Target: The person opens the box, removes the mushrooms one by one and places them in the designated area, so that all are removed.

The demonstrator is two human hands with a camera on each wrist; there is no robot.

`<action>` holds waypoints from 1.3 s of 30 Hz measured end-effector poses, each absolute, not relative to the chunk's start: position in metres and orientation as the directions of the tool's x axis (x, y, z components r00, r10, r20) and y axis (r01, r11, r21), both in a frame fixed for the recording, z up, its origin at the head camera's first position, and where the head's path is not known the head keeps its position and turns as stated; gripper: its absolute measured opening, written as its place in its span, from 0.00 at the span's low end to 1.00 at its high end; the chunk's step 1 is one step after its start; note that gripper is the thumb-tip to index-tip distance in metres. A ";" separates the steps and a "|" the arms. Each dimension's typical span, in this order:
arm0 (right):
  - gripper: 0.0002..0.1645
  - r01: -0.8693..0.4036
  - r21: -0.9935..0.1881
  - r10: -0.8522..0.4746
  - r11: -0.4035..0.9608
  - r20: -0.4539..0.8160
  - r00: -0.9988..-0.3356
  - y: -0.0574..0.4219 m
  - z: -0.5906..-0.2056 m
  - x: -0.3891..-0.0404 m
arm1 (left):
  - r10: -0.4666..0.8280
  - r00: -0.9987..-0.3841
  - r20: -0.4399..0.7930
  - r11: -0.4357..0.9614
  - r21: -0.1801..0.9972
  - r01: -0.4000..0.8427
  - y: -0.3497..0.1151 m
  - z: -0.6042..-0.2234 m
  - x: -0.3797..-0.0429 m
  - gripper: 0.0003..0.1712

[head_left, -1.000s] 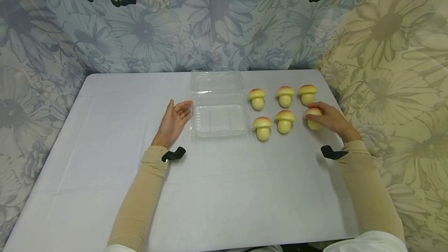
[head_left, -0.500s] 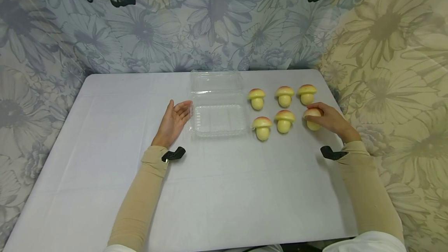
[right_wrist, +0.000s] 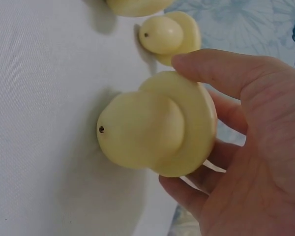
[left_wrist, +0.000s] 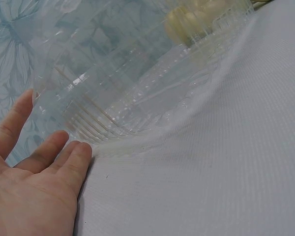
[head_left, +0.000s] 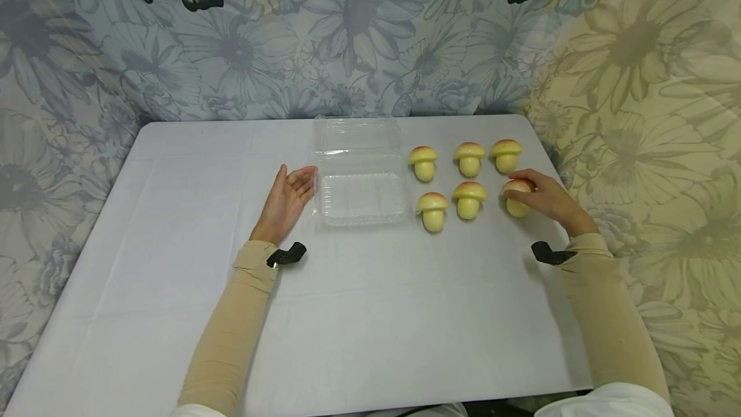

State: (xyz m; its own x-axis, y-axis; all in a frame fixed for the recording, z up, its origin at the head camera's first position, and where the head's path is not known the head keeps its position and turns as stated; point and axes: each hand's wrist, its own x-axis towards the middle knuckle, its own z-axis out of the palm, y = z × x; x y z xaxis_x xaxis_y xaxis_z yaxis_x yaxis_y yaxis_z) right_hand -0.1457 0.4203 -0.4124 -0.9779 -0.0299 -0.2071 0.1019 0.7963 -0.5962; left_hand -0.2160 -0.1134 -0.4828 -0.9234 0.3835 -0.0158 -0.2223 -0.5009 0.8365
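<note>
Palm up, my left hand [head_left: 285,203] lies beside a clear plastic clamshell box [head_left: 363,198], its relaxed fingertips right at the box's left side. In the left wrist view the fingers [left_wrist: 77,164] reach toward the ribbed corner of the box [left_wrist: 96,120]. The box lies with its lid [head_left: 356,134] folded back. At the right, my right hand [head_left: 547,197] grips a toy mushroom [head_left: 517,206] by its cap, thumb on one side and fingers on the other. The right wrist view shows this mushroom's pale stem [right_wrist: 132,130] with a small dark dot at its end.
Several more yellow mushrooms with reddish caps, among them a front one [head_left: 433,212] and a back one [head_left: 506,156], stand in two rows right of the box. A white cloth covers the table [head_left: 405,327]. Flowered wall covering [head_left: 359,37] rises behind it.
</note>
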 end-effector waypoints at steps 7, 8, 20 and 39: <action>0.38 0.069 -0.598 -0.048 0.799 -0.178 -0.983 0.421 -0.411 -0.148 | 0.375 -0.927 -0.028 -0.496 0.838 -0.226 -0.114 -0.483 -0.216 0.43; 0.38 0.067 -0.597 -0.051 0.799 -0.178 -0.983 0.420 -0.410 -0.148 | 0.374 -0.927 -0.029 -0.498 0.837 -0.227 -0.114 -0.483 -0.216 0.43; 0.41 0.084 -0.618 -0.060 0.781 -0.209 -0.976 0.420 -0.407 -0.151 | 0.368 -0.930 -0.023 -0.513 0.829 -0.224 -0.115 -0.484 -0.215 0.40; 0.40 -0.024 -0.689 -0.039 0.724 -0.006 -0.999 0.386 -0.362 -0.184 | 0.365 -0.930 -0.052 -0.548 0.796 -0.259 -0.122 -0.478 -0.228 0.42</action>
